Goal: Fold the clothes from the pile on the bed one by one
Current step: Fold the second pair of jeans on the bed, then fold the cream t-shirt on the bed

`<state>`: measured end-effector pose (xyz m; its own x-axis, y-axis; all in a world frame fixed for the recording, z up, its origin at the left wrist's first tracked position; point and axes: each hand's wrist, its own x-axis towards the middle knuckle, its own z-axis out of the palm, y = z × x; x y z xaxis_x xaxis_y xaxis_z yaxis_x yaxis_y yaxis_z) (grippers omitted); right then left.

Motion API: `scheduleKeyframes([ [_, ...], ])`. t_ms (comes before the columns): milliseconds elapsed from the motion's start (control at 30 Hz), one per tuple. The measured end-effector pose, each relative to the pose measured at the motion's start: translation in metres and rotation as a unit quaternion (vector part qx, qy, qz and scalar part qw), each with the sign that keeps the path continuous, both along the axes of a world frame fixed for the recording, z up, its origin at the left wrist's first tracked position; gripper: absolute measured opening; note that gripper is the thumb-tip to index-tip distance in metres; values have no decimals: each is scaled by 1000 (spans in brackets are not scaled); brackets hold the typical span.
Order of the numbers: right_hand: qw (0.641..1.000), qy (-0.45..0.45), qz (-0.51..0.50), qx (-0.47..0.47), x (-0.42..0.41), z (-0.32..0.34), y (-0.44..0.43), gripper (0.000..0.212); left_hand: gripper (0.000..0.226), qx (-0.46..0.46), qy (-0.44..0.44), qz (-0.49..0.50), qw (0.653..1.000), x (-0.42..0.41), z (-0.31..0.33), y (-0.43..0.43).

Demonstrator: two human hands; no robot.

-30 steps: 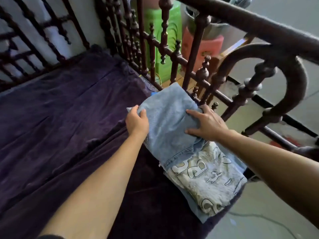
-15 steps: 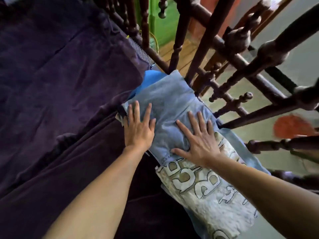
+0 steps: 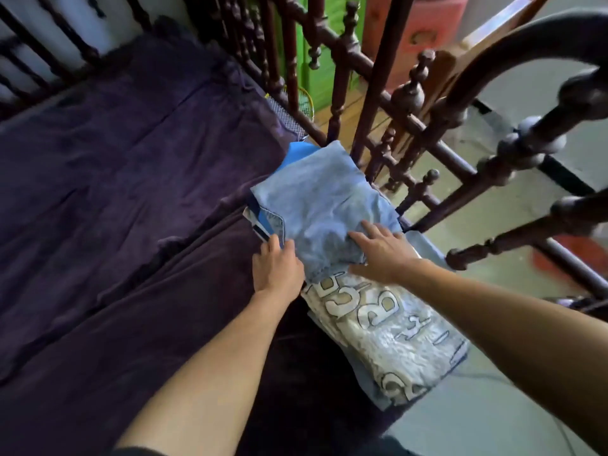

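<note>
Bed cover (image 3: 108,199): dark purple, creased, spread over the mattress; it fills the left part of the view.
Left forearm: bare, rises from the lower edge toward the stack of clothes.
Left hand (image 3: 278,268): back of the hand faces up, at the left edge of the folded denim. Fingertips touch the cloth near its stitched hem. Cannot tell whether they pinch the edge or only rest against it.
Striped cloth (image 3: 258,227): a thin dark-and-white edge sticks out under the denim, just beyond the left fingertips.
Folded denim (image 3: 322,205): light blue, folded to a rough rectangle, on top of the stack at the right edge of the bed, close against the railing.
Blue garment (image 3: 297,152): brighter blue, one corner shows from beneath the far end of the denim.
Right hand (image 3: 383,253): palm down on the near right corner of the denim, fingers straight and spread, pressing flat, grasping nothing.
Printed garment (image 3: 381,327): pale, with large outlined letters, folded; lies under the denim's near end and reaches toward the camera along the bed's edge.
Railing (image 3: 424,126): dark turned wood, spindles and knobs, runs along the right side of the bed just beside the stack.
Floor (image 3: 493,413): pale grey-green, lower right, beyond the bed.
</note>
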<state>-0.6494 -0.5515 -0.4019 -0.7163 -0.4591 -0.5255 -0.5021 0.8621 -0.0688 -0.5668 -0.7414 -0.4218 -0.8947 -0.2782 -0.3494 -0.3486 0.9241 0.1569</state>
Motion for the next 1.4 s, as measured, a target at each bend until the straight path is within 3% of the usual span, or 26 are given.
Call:
scheduleKeyframes([
  [100,997,31,-16,-63,34,26,22,50,27,52,-24,64,996,59,21,26],
  [167,995,36,-10,-97,65,35,36,40,25,80,-43,89,992,104,29,42],
  [267,992,28,17,-123,116,46,49,34,22,80,-48,117,989,174,40,63],
  [533,978,-16,189,-89,255,66,40,36,25,52,-21,244,968,368,81,77],
  [933,899,33,407,-160,450,155,-116,40,22,-14,73,435,897,625,162,-4],
  [1233,880,0,445,-165,651,157,-258,41,24,-80,71,479,871,850,192,-92],
  [1400,862,-5,478,-169,736,161,-319,42,24,-78,43,506,858,930,201,-146],
])
